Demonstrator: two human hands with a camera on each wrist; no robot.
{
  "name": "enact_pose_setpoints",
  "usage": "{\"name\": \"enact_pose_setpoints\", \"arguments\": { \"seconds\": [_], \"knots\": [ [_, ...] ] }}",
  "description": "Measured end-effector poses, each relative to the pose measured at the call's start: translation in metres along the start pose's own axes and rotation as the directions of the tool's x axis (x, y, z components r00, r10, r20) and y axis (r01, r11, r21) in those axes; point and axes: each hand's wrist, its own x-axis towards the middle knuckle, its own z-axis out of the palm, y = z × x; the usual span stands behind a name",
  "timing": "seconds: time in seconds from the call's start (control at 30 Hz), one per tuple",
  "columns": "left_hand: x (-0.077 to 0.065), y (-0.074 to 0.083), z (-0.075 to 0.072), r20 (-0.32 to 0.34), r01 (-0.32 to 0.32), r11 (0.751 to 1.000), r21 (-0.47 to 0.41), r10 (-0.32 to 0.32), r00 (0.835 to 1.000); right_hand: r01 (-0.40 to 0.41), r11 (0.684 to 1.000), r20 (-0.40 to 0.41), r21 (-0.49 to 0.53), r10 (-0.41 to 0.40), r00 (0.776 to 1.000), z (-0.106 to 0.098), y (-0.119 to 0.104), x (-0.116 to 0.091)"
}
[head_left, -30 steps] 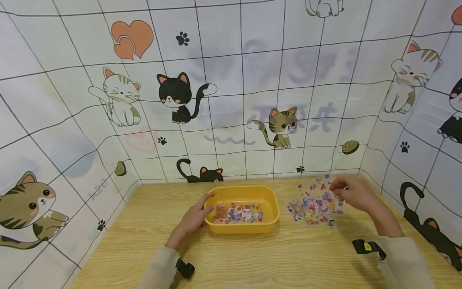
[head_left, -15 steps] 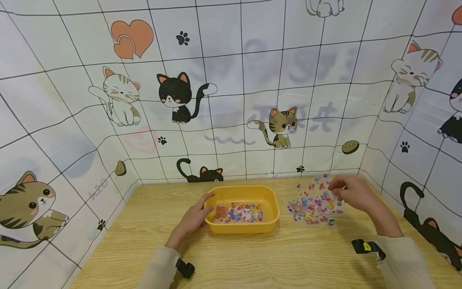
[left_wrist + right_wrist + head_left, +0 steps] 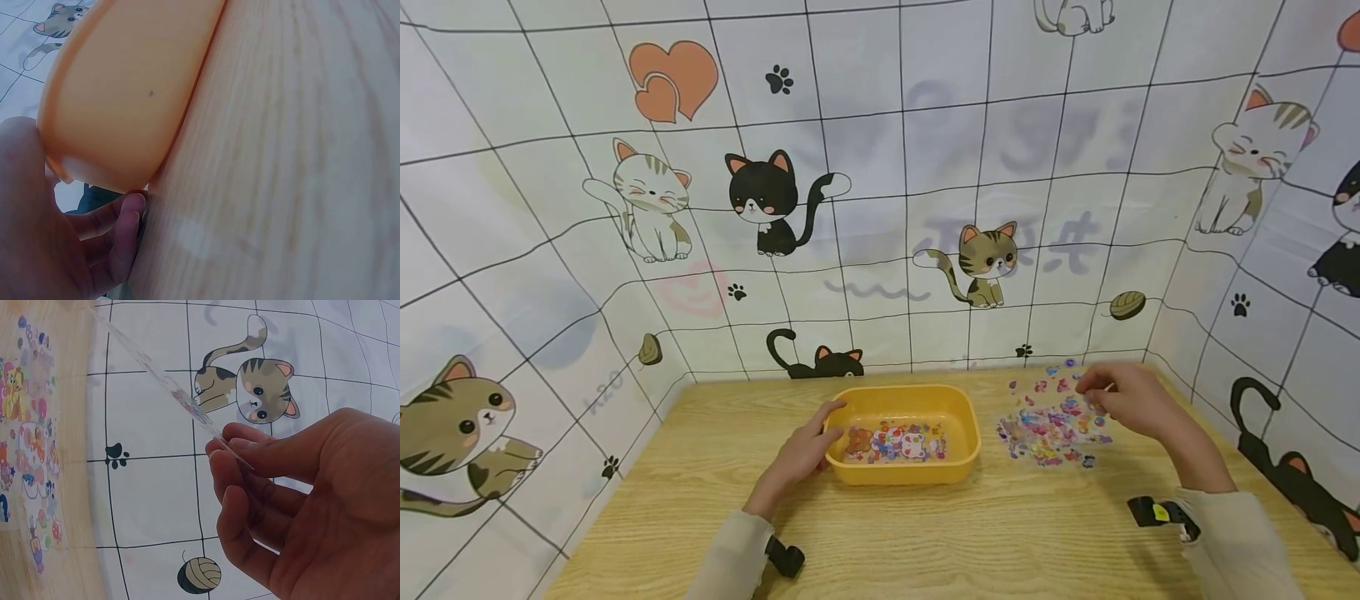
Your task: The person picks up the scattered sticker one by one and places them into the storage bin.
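Note:
A yellow plastic basin (image 3: 904,475) stands on the table with sticker sheets (image 3: 891,443) lying inside. My left hand (image 3: 805,450) holds its left rim; in the left wrist view some fingers (image 3: 125,231) curl beside its lower outer wall. My right hand (image 3: 1131,404) pinches the edge of a clear sticker sheet (image 3: 187,403) between thumb and fingertips. That sheet is raised and tilted, almost edge-on in the right wrist view. Below it, more clear sticker sheets (image 3: 1045,437) with small colourful figures lie on the table, right of the basin; their number is unclear.
The light wood table (image 3: 925,542) meets a cloth wall (image 3: 880,208) printed with cats and grid lines at the back. Similar cloth closes off both sides. A black wrist camera (image 3: 786,558) sits on the left sleeve, another camera (image 3: 1150,512) on the right.
My right hand has shifted slightly left, and the pinched sticker sheet has moved slightly left with it. The left hand and the basin have stayed put.

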Motion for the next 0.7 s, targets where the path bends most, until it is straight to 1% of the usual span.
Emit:
{"name": "enact_pose_setpoints", "arguments": {
  "seconds": [0.43, 0.7],
  "knots": [
    [-0.001, 0.001, 0.0, -0.003, 0.004, 1.0, 0.004, -0.004, 1.0, 0.006, 1.0, 0.001, -0.008, -0.006, 1.0, 0.001, -0.006, 0.0],
    [-0.001, 0.001, 0.0, -0.005, 0.014, 1.0, 0.006, -0.014, 1.0, 0.033, 0.999, 0.0, -0.012, -0.033, 0.999, 0.003, -0.011, 0.002]
  ]
}}
